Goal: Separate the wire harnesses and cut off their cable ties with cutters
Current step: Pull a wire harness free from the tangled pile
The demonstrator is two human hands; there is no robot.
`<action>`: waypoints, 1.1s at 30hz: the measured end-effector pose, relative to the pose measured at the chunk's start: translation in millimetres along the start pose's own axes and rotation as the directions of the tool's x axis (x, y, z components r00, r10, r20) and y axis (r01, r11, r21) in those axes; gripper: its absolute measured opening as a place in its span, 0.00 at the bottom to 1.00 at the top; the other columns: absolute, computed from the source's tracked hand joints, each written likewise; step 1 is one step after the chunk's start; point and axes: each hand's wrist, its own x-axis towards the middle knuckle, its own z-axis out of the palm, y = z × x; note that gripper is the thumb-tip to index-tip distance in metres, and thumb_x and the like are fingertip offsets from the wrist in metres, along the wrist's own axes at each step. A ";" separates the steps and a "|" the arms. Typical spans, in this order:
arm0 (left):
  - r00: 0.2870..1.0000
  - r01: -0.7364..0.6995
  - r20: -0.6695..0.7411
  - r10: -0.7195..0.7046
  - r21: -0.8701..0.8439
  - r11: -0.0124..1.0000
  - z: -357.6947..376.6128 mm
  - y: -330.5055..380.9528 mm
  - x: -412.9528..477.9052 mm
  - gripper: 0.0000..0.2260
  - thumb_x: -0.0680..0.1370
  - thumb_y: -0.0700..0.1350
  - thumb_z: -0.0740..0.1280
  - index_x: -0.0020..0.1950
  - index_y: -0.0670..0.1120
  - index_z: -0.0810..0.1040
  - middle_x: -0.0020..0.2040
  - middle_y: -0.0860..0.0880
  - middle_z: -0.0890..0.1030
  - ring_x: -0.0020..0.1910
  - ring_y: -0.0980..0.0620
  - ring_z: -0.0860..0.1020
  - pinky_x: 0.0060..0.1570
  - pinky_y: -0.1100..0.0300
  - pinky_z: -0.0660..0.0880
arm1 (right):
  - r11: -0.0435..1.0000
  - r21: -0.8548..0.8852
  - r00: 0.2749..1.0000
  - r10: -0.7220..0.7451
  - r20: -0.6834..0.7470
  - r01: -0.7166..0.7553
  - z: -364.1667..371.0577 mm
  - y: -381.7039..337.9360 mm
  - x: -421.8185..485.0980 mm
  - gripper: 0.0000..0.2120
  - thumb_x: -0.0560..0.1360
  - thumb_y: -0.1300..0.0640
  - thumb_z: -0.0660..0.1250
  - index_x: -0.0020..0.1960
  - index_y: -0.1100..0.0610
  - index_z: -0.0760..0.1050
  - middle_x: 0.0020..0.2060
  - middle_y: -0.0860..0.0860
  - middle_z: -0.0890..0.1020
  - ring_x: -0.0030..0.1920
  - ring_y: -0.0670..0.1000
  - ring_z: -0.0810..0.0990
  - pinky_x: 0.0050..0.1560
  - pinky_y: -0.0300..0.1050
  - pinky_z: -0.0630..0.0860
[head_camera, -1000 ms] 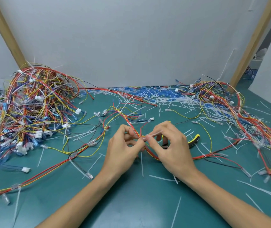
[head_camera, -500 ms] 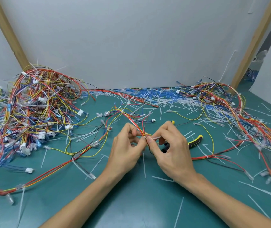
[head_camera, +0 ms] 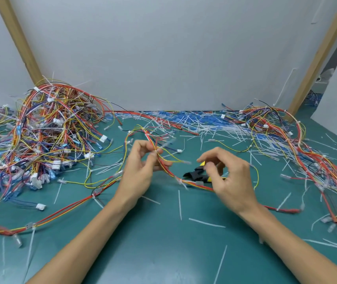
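Observation:
My left hand pinches a thin harness of red, orange and yellow wires between thumb and fingertips and lifts it off the green mat. The harness runs down to the right, where a white cable tie sits on it, and passes under my right hand. That hand hovers with loosely curled fingers over the black and yellow cutters lying on the mat. It is blurred and I see nothing held in it. Part of the cutters is hidden by its fingers.
A large tangled pile of harnesses fills the left side. A looser pile runs down the right edge. Several cut white ties litter the back and the mat. A grey wall and two wooden posts close the back.
My right hand has let go of the harness beside my left fingers and moved right, over the cutters. My left hand has lifted the harness slightly.

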 end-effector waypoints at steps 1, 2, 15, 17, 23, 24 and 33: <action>0.999 -0.001 -0.046 0.000 -0.028 1.000 -3.3 2.1 2.2 0.05 0.84 0.35 0.58 0.50 0.44 0.66 0.52 0.40 0.76 0.39 0.48 0.85 0.40 0.59 0.81 | 1.000 -0.026 0.999 -0.014 0.051 0.015 -1.0 0.0 0.2 0.07 0.73 0.63 0.65 0.45 0.53 0.80 0.37 0.46 0.81 0.37 0.47 0.78 0.39 0.44 0.73; 0.996 -0.007 -0.091 0.003 -0.040 0.999 -6.5 3.5 4.2 0.05 0.84 0.36 0.59 0.51 0.44 0.67 0.53 0.41 0.78 0.37 0.47 0.85 0.38 0.58 0.81 | 0.998 -0.044 0.993 -0.031 0.111 0.036 -1.1 -0.3 -0.3 0.06 0.72 0.62 0.67 0.45 0.52 0.79 0.37 0.46 0.81 0.37 0.47 0.77 0.38 0.41 0.71; 0.977 0.135 -0.144 -0.155 -0.137 0.981 5.3 5.4 -3.0 0.10 0.81 0.45 0.65 0.47 0.40 0.69 0.43 0.36 0.80 0.41 0.44 0.86 0.39 0.60 0.82 | 0.969 0.067 0.950 0.219 0.222 -0.239 20.8 -6.1 -10.7 0.08 0.80 0.56 0.68 0.42 0.53 0.81 0.32 0.44 0.84 0.35 0.43 0.81 0.40 0.35 0.73; 0.981 0.172 -0.065 -0.181 -0.119 0.978 10.7 4.4 -7.8 0.19 0.78 0.52 0.66 0.51 0.34 0.72 0.48 0.36 0.82 0.47 0.44 0.86 0.46 0.58 0.82 | 0.906 0.214 0.920 0.319 0.227 -0.366 20.7 -6.2 -8.3 0.10 0.80 0.56 0.68 0.42 0.57 0.82 0.34 0.48 0.85 0.38 0.47 0.84 0.43 0.42 0.78; 0.971 0.102 0.195 -0.138 0.184 0.978 24.7 -7.7 -25.3 0.05 0.77 0.41 0.73 0.51 0.42 0.81 0.48 0.48 0.87 0.49 0.53 0.85 0.53 0.60 0.80 | 0.733 0.476 0.875 0.410 0.260 -0.485 18.2 -5.5 -5.7 0.11 0.81 0.60 0.66 0.42 0.61 0.83 0.32 0.50 0.84 0.31 0.42 0.78 0.32 0.27 0.70; 0.976 0.060 0.192 -0.105 0.225 0.972 24.8 -9.5 -25.6 0.03 0.78 0.42 0.72 0.50 0.43 0.81 0.47 0.50 0.87 0.49 0.53 0.85 0.53 0.58 0.80 | 0.724 0.485 0.872 0.413 0.264 -0.490 18.1 -5.0 -5.7 0.11 0.81 0.60 0.66 0.42 0.60 0.83 0.32 0.51 0.83 0.31 0.42 0.78 0.31 0.28 0.70; 0.967 0.043 0.230 -0.108 0.269 0.962 21.0 -8.7 -24.8 0.05 0.76 0.48 0.68 0.49 0.48 0.78 0.42 0.54 0.84 0.42 0.51 0.85 0.52 0.49 0.81 | 0.881 0.302 0.931 0.337 0.138 -0.363 16.3 2.5 -5.0 0.07 0.78 0.57 0.71 0.41 0.55 0.82 0.33 0.49 0.83 0.29 0.51 0.82 0.32 0.36 0.73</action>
